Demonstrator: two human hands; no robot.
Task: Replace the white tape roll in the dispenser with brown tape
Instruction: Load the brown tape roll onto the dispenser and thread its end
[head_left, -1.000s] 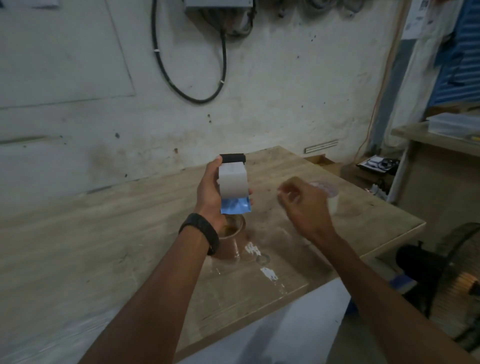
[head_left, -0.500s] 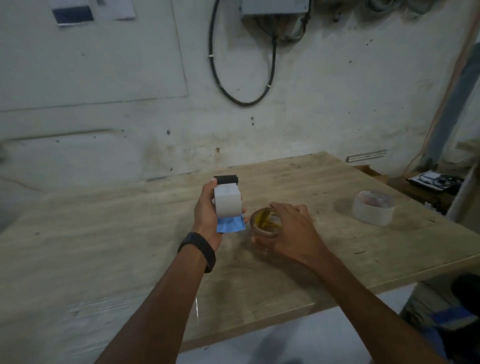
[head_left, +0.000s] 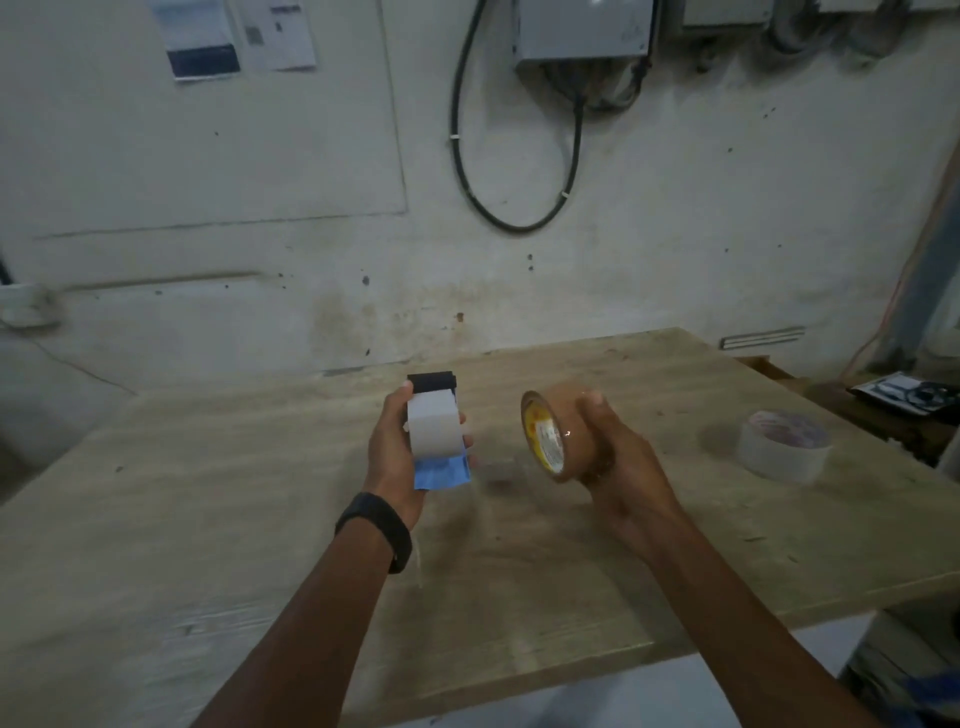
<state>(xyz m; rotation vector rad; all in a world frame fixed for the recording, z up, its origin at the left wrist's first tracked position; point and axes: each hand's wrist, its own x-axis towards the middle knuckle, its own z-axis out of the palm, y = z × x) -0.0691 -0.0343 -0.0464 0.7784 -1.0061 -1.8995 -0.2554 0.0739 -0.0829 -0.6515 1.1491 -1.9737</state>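
Gripping the brown tape roll (head_left: 558, 434), now lifted off the table (head_left: 208, 519) — right hand (head_left: 618, 462); left hand (head_left: 397, 457) still clutching the dispenser (head_left: 435, 431).

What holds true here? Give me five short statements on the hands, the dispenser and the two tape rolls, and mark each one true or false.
1. The left hand holds the dispenser above the table. True.
2. The right hand is empty. False: it grips the brown tape roll, lifted off the table.
3. The white tape roll lies flat on the table, off to the right, with no hand on it. True.
4. The brown tape roll is already mounted in the dispenser. False: the two are apart, one in each hand.
5. A black band sits on the right wrist. False: it is on the left wrist.
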